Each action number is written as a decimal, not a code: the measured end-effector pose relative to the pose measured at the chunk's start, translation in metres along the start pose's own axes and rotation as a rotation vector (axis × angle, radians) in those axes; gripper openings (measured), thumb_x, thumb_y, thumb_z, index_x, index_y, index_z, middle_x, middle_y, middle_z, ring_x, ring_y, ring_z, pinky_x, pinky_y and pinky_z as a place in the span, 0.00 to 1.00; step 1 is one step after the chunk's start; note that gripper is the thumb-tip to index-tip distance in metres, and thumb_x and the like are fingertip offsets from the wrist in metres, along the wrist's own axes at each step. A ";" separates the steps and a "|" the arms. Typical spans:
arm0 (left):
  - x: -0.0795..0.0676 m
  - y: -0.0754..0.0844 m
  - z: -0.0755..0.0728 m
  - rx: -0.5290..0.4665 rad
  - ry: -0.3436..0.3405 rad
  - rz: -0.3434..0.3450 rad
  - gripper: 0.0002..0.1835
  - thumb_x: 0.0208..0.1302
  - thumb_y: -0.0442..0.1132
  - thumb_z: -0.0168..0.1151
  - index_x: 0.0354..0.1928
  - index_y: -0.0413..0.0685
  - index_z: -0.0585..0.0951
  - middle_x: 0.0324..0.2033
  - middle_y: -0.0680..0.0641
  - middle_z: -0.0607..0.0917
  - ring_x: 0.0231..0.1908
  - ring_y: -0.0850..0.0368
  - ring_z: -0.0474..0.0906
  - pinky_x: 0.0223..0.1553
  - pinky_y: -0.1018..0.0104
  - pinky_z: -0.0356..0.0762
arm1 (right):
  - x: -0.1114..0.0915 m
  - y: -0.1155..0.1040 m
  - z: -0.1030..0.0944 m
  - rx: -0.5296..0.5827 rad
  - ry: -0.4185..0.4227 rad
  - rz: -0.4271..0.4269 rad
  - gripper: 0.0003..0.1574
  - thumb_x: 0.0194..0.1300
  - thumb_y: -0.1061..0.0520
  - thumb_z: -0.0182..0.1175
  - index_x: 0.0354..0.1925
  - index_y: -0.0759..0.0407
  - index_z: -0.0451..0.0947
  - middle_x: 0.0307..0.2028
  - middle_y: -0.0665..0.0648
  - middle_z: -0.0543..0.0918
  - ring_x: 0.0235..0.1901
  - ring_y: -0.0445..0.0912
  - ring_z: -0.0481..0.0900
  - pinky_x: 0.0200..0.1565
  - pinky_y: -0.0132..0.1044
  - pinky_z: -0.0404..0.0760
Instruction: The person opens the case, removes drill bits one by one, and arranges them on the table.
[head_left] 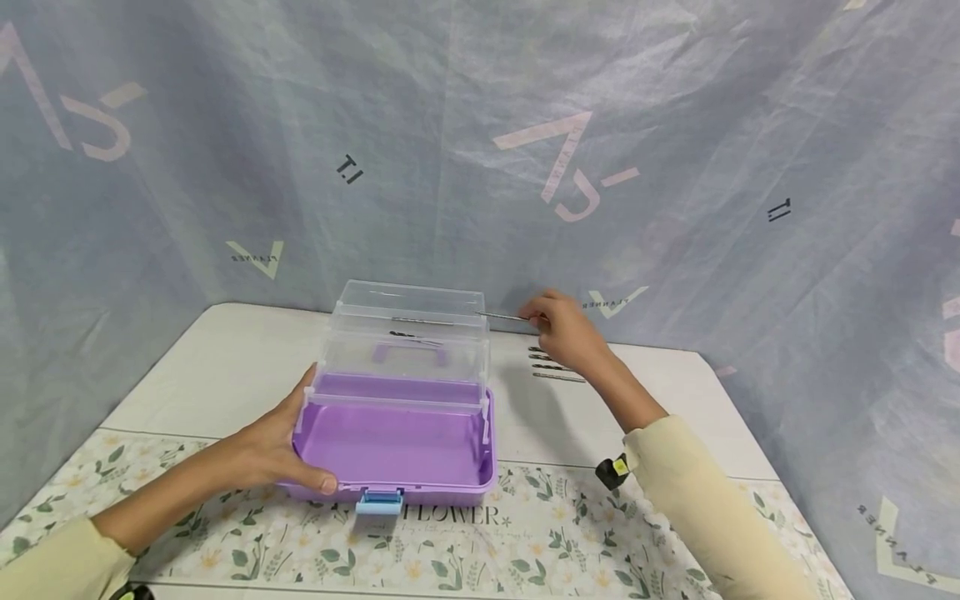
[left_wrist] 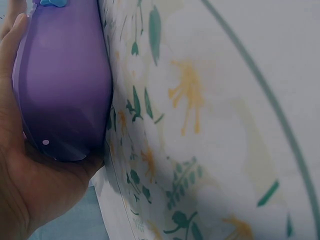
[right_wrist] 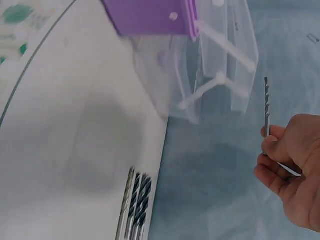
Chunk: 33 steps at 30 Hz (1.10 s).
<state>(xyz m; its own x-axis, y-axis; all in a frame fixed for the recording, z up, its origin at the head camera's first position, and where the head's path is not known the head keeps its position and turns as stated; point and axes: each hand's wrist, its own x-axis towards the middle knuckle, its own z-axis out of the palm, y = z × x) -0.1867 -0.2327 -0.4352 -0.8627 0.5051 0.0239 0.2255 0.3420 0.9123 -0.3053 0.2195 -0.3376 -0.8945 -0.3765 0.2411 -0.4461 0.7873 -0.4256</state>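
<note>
A purple toolbox with a blue front latch stands with its clear tiered trays raised at the back. My left hand grips its left side, thumb over the front rim; the left wrist view shows the palm at the box's end. Up at the right of the top tray, my right hand pinches a drill bit, its fluted end toward the tray. The right wrist view shows this bit between thumb and fingers, with a shiny strip lower in the hand. Drill bits lie in the trays.
Several drill bits lie side by side on the white table right of the toolbox, below my right hand. A floral-printed strip covers the table's front. A grey-blue curtain hangs close behind the table and at both sides.
</note>
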 end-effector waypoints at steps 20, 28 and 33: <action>0.000 0.001 0.000 -0.033 -0.009 -0.003 0.90 0.46 0.36 0.94 0.92 0.76 0.29 0.77 0.28 0.69 0.59 0.39 0.85 0.58 0.43 0.86 | -0.050 0.072 0.003 -0.052 -0.003 0.064 0.18 0.80 0.73 0.56 0.54 0.68 0.91 0.49 0.66 0.88 0.46 0.58 0.85 0.47 0.51 0.84; 0.001 -0.001 0.000 -0.032 -0.007 0.006 0.90 0.45 0.36 0.94 0.92 0.72 0.29 0.76 0.28 0.70 0.60 0.38 0.85 0.58 0.46 0.87 | -0.064 0.088 0.016 -0.073 -0.053 0.126 0.17 0.80 0.73 0.57 0.51 0.65 0.92 0.46 0.63 0.89 0.42 0.52 0.83 0.44 0.47 0.82; 0.001 -0.002 0.000 -0.039 -0.009 0.013 0.89 0.45 0.36 0.94 0.93 0.68 0.30 0.75 0.29 0.71 0.60 0.39 0.85 0.57 0.51 0.89 | -0.071 0.096 0.027 -0.097 -0.097 0.124 0.19 0.77 0.75 0.56 0.49 0.64 0.92 0.45 0.62 0.90 0.42 0.51 0.85 0.45 0.47 0.83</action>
<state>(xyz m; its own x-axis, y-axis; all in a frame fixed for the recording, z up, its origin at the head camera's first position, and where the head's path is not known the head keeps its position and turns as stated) -0.1880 -0.2328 -0.4370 -0.8554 0.5170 0.0326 0.2192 0.3042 0.9271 -0.2855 0.3087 -0.4198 -0.9433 -0.3149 0.1051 -0.3313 0.8724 -0.3593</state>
